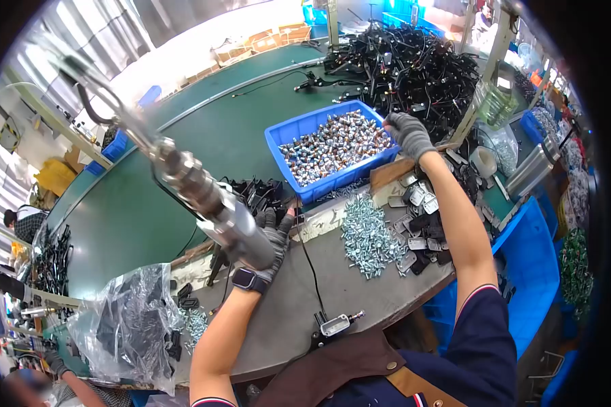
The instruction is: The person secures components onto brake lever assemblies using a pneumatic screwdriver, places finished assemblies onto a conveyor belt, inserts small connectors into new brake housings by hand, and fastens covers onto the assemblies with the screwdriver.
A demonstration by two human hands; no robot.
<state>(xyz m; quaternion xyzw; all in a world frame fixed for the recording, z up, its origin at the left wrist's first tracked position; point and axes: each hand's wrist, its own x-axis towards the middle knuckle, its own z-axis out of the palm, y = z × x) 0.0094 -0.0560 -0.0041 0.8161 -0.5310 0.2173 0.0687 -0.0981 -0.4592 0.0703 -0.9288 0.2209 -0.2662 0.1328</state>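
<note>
Reaching right hand (411,136), grey knit glove, fingers curled at blue plastic bin's (282,163) right rim; cannot tell whether tips meet. Bin, upper centre, holds small shiny metal fittings (336,146). Left hand (275,239), centre, fingers loosely apart near black parts (254,195), partly behind blurred metal tool (207,197). Right forearm extended, left bent. Silvery screws (368,237) heaped on grey table (278,325).

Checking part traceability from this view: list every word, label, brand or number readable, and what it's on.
No text is readable.
Watch: screen dark, no digits legible.
Cardboard boxes: too far and washed out.
Hanging tool: blurred, any marking unreadable.
</note>
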